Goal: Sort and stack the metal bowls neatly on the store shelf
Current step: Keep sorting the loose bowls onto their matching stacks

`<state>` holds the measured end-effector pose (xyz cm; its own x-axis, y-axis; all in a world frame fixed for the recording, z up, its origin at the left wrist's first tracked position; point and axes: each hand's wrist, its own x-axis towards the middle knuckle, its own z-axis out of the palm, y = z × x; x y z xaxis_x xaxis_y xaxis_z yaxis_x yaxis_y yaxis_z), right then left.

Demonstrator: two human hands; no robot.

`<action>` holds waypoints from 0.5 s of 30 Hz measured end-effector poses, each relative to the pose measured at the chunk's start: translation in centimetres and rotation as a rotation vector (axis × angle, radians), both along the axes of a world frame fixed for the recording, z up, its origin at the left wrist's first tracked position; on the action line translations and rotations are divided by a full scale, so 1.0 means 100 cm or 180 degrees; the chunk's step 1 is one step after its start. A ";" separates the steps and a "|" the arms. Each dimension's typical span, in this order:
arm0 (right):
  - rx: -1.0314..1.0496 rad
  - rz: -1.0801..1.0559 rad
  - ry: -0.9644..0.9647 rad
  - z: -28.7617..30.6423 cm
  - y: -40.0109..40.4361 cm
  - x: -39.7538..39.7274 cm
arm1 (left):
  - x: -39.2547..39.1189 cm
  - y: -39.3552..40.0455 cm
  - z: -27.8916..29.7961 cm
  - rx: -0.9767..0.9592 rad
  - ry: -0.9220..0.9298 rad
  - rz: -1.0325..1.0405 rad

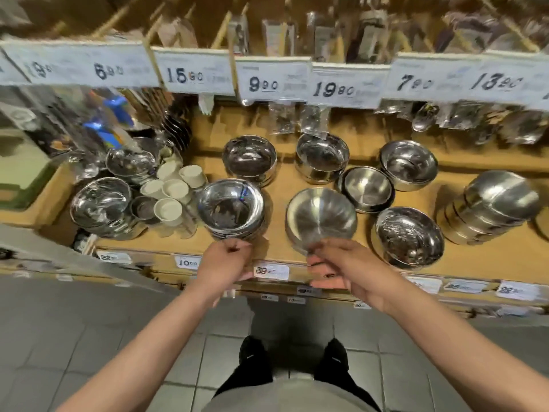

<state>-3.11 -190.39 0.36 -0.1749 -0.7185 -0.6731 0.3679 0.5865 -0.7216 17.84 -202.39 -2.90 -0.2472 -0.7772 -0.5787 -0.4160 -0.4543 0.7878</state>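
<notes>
Metal bowls stand in stacks on the wooden shelf (276, 185). My left hand (228, 258) has its fingers curled against the near base of a stack of shiny bowls (231, 208). With thumb on top and fingers underneath, my right hand (335, 263) pinches the near rim of a wide matte bowl (320, 217), which tilts toward me. Behind stand two shiny stacks (249, 159) (322, 157). To the right are a small matte bowl (367, 188), a deep bowl stack (408, 165), a shiny stack at the front (410, 236) and an upside-down stack (490, 206).
White ceramic cups (173, 190) and more shiny bowls (101, 203) crowd the shelf's left end. Bagged utensils hang behind, under a row of price tags (273, 80). Small price labels (270, 272) run along the shelf's front edge. Grey floor tiles and my black shoes are below.
</notes>
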 end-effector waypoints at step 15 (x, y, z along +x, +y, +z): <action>0.0240 0.0054 0.2165 -0.026 -0.137 0.074 | 0.046 -0.092 0.023 -0.0915 -0.0375 -0.0044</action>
